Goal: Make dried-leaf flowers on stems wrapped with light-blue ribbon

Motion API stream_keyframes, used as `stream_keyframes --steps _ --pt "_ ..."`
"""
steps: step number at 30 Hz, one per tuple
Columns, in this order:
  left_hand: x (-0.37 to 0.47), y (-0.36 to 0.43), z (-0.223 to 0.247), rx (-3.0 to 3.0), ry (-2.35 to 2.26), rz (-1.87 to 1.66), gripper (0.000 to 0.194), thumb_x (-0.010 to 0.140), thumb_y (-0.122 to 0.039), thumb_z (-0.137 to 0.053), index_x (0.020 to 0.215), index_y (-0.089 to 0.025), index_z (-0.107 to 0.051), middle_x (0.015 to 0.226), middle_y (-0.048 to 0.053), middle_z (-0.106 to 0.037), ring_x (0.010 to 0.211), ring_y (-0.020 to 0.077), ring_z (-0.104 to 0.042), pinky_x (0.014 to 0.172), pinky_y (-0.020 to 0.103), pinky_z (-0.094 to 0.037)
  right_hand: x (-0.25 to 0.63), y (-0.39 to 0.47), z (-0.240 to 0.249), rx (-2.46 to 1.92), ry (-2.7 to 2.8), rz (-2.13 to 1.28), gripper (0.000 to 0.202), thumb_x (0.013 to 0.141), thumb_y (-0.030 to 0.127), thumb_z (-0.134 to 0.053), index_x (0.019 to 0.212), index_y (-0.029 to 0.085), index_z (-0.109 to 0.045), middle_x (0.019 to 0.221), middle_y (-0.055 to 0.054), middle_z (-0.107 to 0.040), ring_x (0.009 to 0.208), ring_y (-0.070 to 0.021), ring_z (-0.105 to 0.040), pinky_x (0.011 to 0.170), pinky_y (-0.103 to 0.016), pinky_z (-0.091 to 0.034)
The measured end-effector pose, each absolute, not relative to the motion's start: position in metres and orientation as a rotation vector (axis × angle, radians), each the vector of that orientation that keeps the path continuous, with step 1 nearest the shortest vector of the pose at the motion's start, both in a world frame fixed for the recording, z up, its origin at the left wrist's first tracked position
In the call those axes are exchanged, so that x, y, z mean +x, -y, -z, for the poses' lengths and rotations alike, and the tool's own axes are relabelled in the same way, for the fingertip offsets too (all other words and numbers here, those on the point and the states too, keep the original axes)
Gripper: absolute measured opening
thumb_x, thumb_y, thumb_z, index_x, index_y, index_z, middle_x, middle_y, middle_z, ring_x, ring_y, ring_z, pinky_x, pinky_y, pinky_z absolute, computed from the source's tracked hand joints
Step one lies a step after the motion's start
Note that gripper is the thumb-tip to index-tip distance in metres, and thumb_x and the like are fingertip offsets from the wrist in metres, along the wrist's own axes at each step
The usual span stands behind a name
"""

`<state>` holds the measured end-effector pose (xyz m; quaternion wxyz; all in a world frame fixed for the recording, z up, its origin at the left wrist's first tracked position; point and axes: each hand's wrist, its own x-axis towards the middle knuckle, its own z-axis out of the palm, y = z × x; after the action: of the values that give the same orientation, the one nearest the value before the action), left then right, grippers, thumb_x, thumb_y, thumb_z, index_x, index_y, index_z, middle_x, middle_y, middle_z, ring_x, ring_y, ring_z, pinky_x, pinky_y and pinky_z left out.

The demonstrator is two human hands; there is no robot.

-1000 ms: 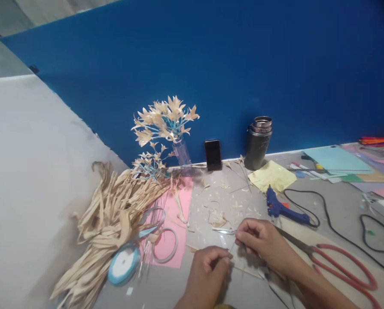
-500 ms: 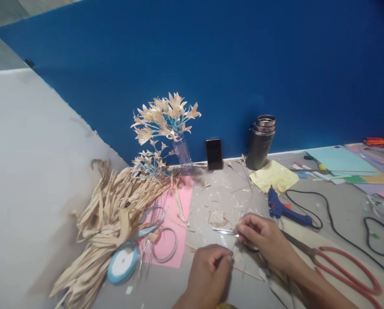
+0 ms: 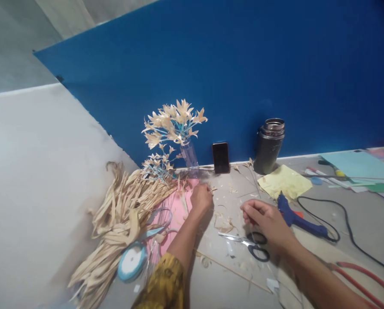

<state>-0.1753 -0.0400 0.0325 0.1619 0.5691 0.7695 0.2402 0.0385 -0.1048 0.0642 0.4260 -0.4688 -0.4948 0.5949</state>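
My left hand [image 3: 202, 200] reaches forward over the edge of the pink sheet [image 3: 178, 206], close to pale dried scraps. Its fingers are curled together, and what they hold, if anything, is hidden. My right hand [image 3: 263, 219] hovers above the scissors [image 3: 245, 243], thumb and fingertips pinched; whatever is between them is too thin to make out. Those black-handled scissors lie on the table with their blades pointing left. Beyond my left hand, cream flowers [image 3: 175, 120] on blue stems stand in a clear purple vase [image 3: 190, 159].
Dried husk strips [image 3: 105, 231] and a blue ribbon roll [image 3: 132, 262] lie left. A phone [image 3: 220, 158] and an open flask [image 3: 269, 148] stand at the wall. On the right are a glue gun [image 3: 300, 221] with its cord, yellow paper [image 3: 285, 182] and red-handled shears [image 3: 366, 274].
My left hand has moved forward to the pink sheet's edge. My right hand has let go of the scissors, which now lie on the table. The view has shifted slightly left.
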Motion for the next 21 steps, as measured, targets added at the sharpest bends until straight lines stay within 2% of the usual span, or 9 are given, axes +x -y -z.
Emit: stream_keyframes --steps 3,7,10,12,16,21 --pt "-0.174 0.03 -0.018 1.575 -2.204 -0.736 0.012 0.078 -0.011 -0.059 0.069 -0.018 -0.063 0.085 0.01 -0.069 0.087 0.0241 -0.062 0.074 0.031 -0.039 0.035 0.105 -0.052 -1.186 1.219 -1.573 0.041 0.072 0.057 -0.072 0.069 0.018 -0.062 0.063 -0.001 -0.062 0.051 -0.0112 -0.048 0.048 -0.024 -0.037" --pt "-0.174 0.031 -0.016 1.518 -2.114 -0.922 0.015 0.082 -0.009 -0.054 0.071 -0.018 -0.058 0.085 0.009 -0.066 0.088 0.0222 -0.06 0.078 0.032 -0.041 0.034 0.102 -0.043 -1.213 1.32 -1.536 0.036 0.076 0.053 -0.067 0.073 0.018 -0.063 0.063 -0.001 -0.062 0.053 -0.0121 -0.049 0.049 -0.024 -0.038" --pt "-0.17 0.042 -0.025 1.48 -1.947 -1.067 0.01 0.084 -0.014 -0.053 0.076 -0.018 -0.057 0.078 0.004 -0.063 0.079 0.0174 -0.06 0.074 0.028 -0.044 0.035 0.102 -0.041 -1.221 1.394 -1.482 0.032 0.08 0.05 -0.063 0.073 0.018 -0.063 0.065 -0.001 -0.062 0.055 -0.0128 -0.051 0.052 -0.025 -0.041" --pt "-0.165 0.056 -0.033 1.408 -1.781 -1.157 0.005 0.082 -0.022 -0.059 0.079 -0.018 -0.057 0.071 0.0 -0.061 0.068 0.0146 -0.059 0.066 0.025 -0.045 0.036 0.102 -0.043 -1.225 1.39 -1.462 0.032 0.08 0.05 -0.064 0.074 0.019 -0.063 0.064 0.0 -0.061 0.056 -0.0135 -0.051 0.053 -0.026 -0.041" --pt "-0.152 0.091 -0.047 1.062 -1.276 -1.396 0.022 0.069 -0.027 -0.076 0.081 -0.017 -0.061 0.069 -0.002 -0.06 0.061 0.0114 -0.057 0.058 0.023 -0.044 0.039 0.104 -0.05 -1.221 1.333 -1.419 0.032 0.077 0.051 -0.068 0.076 0.019 -0.063 0.061 0.001 -0.058 0.056 -0.0139 -0.051 0.054 -0.026 -0.04" --pt "-0.138 0.118 -0.05 1.094 -1.281 -1.419 0.014 0.068 -0.024 -0.077 0.077 -0.017 -0.068 0.07 0.0 -0.063 0.063 0.0114 -0.055 0.059 0.023 -0.044 0.044 0.107 -0.06 -1.143 1.348 -1.372 0.032 0.08 0.05 -0.069 0.076 0.019 -0.064 0.069 -0.002 -0.064 0.065 -0.0154 -0.056 0.062 -0.027 -0.045"
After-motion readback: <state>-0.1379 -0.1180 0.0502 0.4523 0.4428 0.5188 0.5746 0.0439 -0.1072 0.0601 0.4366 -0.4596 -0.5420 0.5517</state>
